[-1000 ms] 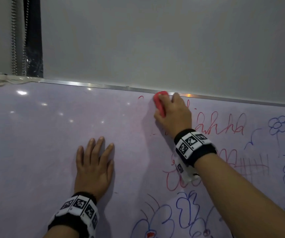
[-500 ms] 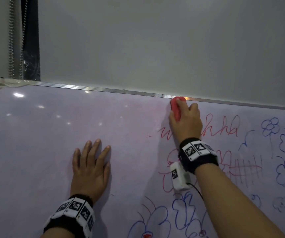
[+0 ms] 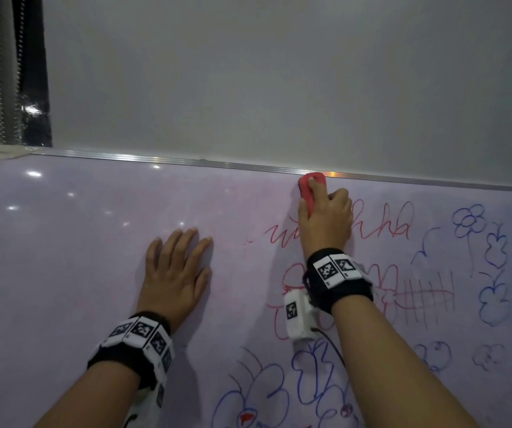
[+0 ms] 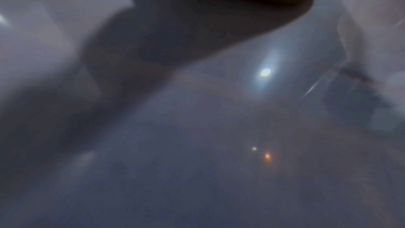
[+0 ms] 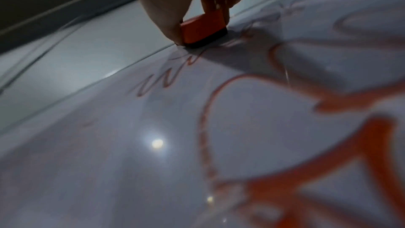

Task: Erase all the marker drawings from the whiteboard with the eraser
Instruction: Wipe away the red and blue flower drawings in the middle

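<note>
The whiteboard [image 3: 63,273] fills the lower part of the head view. My right hand [image 3: 325,220] grips a red eraser [image 3: 308,189] and presses it on the board just under the metal top rail [image 3: 187,162]. In the right wrist view the eraser [image 5: 201,29] shows a red body and a dark felt base flat on the board. Red scribbled writing [image 3: 384,223] runs to both sides of that hand, with red drawings [image 3: 427,295] below and blue flowers [image 3: 467,220] to the right. My left hand [image 3: 177,273] lies flat on the wiped left area with its fingers straight.
A grey wall [image 3: 279,72] rises above the rail. A dark strip and a spiral cord [image 3: 17,72] hang at the top left. More blue drawings [image 3: 258,393] sit along the bottom. The left wrist view is blurred and shows only the glossy board [image 4: 197,145].
My right hand has slid the eraser to the right along the top rail, and the red marks there are gone. The left hand has stayed flat on the board.
</note>
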Demonstrator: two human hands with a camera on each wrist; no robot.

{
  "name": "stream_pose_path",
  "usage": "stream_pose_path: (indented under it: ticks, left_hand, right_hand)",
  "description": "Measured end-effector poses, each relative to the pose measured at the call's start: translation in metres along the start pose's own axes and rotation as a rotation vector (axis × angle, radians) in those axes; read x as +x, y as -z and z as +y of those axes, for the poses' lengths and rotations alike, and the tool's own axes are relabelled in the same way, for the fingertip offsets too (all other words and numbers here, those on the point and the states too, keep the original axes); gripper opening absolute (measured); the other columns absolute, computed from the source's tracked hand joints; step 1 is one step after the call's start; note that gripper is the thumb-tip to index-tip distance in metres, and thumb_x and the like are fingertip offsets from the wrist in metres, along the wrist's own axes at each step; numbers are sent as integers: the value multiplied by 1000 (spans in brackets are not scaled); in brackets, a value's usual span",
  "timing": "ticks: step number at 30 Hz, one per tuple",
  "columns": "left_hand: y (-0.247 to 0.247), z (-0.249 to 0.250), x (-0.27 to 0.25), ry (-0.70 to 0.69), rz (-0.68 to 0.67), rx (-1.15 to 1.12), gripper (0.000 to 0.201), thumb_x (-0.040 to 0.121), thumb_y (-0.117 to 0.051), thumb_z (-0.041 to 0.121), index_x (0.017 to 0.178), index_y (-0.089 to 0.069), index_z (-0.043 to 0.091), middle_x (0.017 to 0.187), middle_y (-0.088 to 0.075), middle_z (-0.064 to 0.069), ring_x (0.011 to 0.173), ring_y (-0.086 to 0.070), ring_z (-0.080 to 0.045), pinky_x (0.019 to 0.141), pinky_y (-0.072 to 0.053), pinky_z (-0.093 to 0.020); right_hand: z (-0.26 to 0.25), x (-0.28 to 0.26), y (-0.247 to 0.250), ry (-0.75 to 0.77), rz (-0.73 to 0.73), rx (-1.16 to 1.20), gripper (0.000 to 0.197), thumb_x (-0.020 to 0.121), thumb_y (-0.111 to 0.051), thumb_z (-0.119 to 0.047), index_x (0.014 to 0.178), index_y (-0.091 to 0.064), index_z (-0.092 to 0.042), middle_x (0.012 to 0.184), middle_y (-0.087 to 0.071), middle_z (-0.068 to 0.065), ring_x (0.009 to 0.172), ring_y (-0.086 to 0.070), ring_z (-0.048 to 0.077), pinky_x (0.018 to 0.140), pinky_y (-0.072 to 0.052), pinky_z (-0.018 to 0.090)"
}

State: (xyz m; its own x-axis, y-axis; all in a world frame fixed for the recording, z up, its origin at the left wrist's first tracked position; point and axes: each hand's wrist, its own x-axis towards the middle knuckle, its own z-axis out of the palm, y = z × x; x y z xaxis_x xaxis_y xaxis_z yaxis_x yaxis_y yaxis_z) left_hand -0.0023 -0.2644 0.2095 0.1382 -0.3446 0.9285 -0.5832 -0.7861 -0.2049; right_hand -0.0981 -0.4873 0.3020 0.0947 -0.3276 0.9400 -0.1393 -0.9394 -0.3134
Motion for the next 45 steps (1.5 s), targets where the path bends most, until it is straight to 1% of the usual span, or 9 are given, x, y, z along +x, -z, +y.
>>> stream_pose_path:
  ticks: [5,12,16,20,25,30,33,38,45]
  left_hand:
    - [-1,0,-2,-12,32,-1,53,96,-12,42,132,-40,15,137,-35,-11,127,-30,-31,111,-9,-41]
    - [-5,1,-1,-20,97,16,47,87,-35,32,131,-40,16,137,-34,-11,127,-30,-31,111,-9,-41]
    - [-2,2,-3,-18,101,9,47,87,-36,31,132,-40,16,138,-33,-10,127,-30,-31,111,-9,-41]
    - [-3,3,-2,-18,109,23,48,86,-35,30,132,-39,16,138,-33,-10,128,-29,-30,111,-8,-40]
    - [-4,2,-3,-17,108,27,48,87,-35,31,133,-38,17,138,-32,-9,128,-29,-30,111,-7,-40]
    - [-5,1,-3,-17,105,4,47,88,-35,31,133,-37,18,140,-30,-8,129,-27,-29,112,-6,-40]
    - [-6,1,-4,-22,110,-3,46,88,-35,30,132,-39,17,139,-30,-9,130,-27,-29,112,-6,-41]
    - [-7,0,-2,-17,110,-18,46,89,-36,30,132,-41,16,139,-36,-12,129,-28,-31,112,-8,-41]
    - [3,7,3,22,42,-24,44,86,-38,29,127,-43,13,132,-38,-14,125,-29,-30,110,-10,-41]
  right_hand:
    - [12,0,7,255,24,-50,32,91,-57,-30,120,-58,-16,97,-54,17,88,-49,32,79,-42,42]
    - [10,11,0,-66,106,95,27,86,-61,-8,112,-62,-11,119,-51,20,108,-45,37,94,-37,41]
    - [-16,-33,-12,479,31,164,24,76,-72,-7,99,-68,-10,105,-60,22,95,-52,38,80,-48,44]
    - [18,-30,-11,860,-7,88,27,82,-56,-18,103,-70,-8,106,-61,25,98,-46,35,78,-51,47]
    - [-20,-58,-22,412,77,208,38,69,-77,-2,104,-69,-12,106,-60,23,96,-47,36,78,-49,44]
    - [-20,-75,-14,776,-93,160,20,84,-62,-25,97,-73,-16,95,-65,16,87,-47,28,74,-41,40]
    - [9,-51,-6,444,-110,144,31,83,-61,-47,99,-68,-21,97,-64,9,89,-55,25,78,-51,44]
    - [-12,-60,-4,92,47,184,29,69,-78,-8,96,-70,-12,89,-57,22,79,-54,39,68,-51,43]
    - [11,-55,25,375,-191,79,23,72,-76,-9,93,-65,-11,88,-56,20,78,-54,36,64,-48,36]
